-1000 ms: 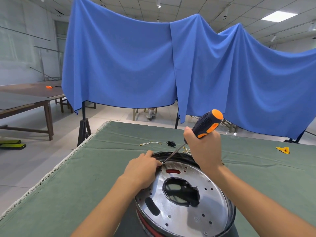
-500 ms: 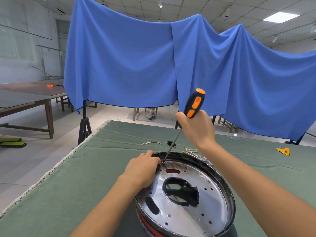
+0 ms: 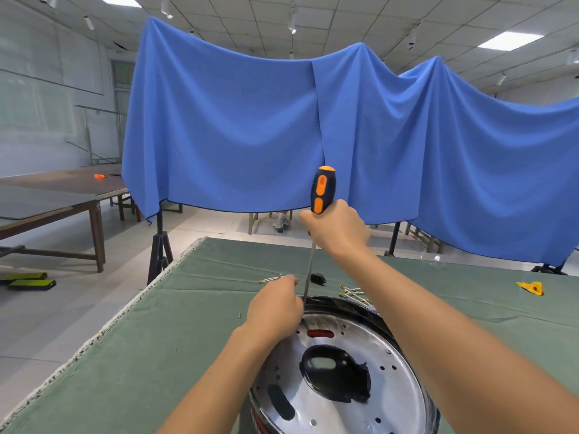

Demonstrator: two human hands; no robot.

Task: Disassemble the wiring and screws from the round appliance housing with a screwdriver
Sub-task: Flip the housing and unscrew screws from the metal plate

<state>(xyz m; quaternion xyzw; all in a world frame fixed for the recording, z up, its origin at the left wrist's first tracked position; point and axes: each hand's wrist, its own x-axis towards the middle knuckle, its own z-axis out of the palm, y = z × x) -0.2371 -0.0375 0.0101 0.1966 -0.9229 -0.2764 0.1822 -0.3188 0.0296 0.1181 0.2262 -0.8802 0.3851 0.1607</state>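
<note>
My right hand (image 3: 336, 227) clenches the screwdriver (image 3: 317, 220) handle, shaft near vertical, tip down at the housing (image 3: 344, 364) rim's eleven o'clock. My left hand (image 3: 275, 308) curls there, pinching the rim beside the tip.

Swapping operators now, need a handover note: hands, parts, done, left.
Right hand grips the screwdriver handle, shaft near upright, tip down at the far-left rim of the round housing.
Left hand is curled at that rim beside the tip; what it pinches is hidden.
Housing sits on the green cloth.
Done: loose metal clips and a small black part lie beyond the housing.
Left: the fastener under the tip; other screws or wiring not visible.
</note>
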